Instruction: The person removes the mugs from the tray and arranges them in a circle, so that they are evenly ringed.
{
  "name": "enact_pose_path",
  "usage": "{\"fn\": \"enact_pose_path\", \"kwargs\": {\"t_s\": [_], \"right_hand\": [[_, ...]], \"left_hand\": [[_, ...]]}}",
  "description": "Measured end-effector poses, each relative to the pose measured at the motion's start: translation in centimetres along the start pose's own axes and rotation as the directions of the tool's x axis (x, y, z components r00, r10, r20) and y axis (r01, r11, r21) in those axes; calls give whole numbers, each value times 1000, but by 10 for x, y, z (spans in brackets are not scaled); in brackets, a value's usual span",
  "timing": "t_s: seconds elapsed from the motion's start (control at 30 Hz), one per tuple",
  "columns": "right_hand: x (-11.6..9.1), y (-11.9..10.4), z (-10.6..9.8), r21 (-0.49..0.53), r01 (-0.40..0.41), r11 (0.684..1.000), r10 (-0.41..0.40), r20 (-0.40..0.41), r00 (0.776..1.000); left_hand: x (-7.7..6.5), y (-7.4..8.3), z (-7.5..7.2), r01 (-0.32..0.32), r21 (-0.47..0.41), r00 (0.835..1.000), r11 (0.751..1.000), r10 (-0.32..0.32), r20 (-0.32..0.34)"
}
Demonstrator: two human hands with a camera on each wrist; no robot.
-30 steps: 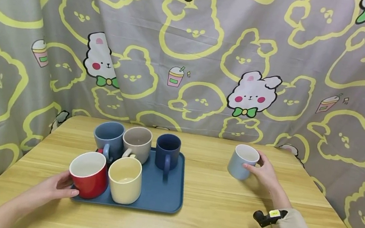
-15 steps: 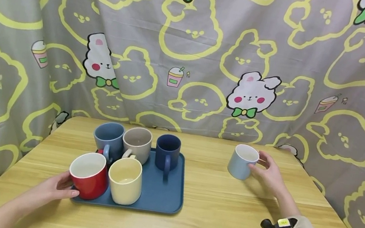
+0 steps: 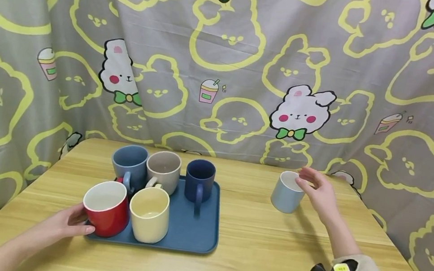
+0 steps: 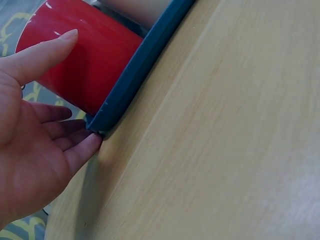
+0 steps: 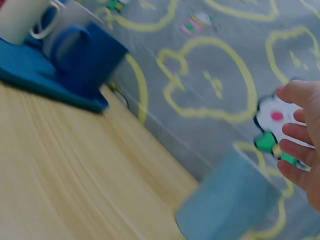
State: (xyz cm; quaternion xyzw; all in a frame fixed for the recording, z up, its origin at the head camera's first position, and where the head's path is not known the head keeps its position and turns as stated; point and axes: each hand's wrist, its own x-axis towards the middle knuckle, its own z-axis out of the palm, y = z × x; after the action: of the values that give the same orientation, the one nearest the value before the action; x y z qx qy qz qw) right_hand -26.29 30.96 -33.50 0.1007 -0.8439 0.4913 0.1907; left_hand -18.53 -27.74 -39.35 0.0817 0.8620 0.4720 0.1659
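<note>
Head view: a blue tray (image 3: 204,238) sits on the left half of a wooden table (image 3: 259,258) and carries 5 mugs. At the back stand a grey-blue mug (image 3: 129,164), a beige mug (image 3: 163,172) and a navy mug (image 3: 199,179); at the front stand a red mug (image 3: 106,208) and a yellow mug (image 3: 149,214). The left hand (image 3: 64,224) lies at the tray's near left corner, thumb against the red mug's side, fingers relaxed and gripping nothing. On the right, well apart from the tray, a light blue mug (image 3: 288,192) stands upright on the table. The right hand (image 3: 319,193) hovers just beside its rim, fingers loosely spread, holding nothing; whether a fingertip touches the rim cannot be told. A patterned curtain (image 3: 225,64) hangs behind.

Left wrist view: the left hand (image 4: 35,150) is loose, its thumb lying on the red mug (image 4: 85,65) and a fingertip at the corner of the tray (image 4: 135,70).

Right wrist view: blurred; the right hand (image 5: 302,145) is relaxed beside the light blue mug (image 5: 230,205), with a gap visible between them. The navy mug (image 5: 85,57) and the tray (image 5: 45,80) show at upper left.
</note>
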Motion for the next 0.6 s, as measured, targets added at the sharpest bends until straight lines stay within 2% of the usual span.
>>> {"fn": "enact_pose_path", "kwargs": {"t_s": [0.17, 0.27, 0.47, 0.6], "right_hand": [[2, -26, 30, 108, 40, 993, -50, 94, 994], [0, -40, 53, 181, 56, 982, -87, 170, 982], [-11, -66, 100, 244, 85, 966, -163, 320, 933], [-19, -80, 128, 286, 96, 953, -208, 393, 896]], "left_hand": [[0, 0, -1, -31, -14, 1000, 999, 31, -6], [-1, 0, -1, -37, -15, 999, 999, 37, -8], [-2, 1, 1, -22, -24, 1000, 999, 22, -1], [-1, 1, 1, -36, -31, 999, 999, 36, -5]]}}
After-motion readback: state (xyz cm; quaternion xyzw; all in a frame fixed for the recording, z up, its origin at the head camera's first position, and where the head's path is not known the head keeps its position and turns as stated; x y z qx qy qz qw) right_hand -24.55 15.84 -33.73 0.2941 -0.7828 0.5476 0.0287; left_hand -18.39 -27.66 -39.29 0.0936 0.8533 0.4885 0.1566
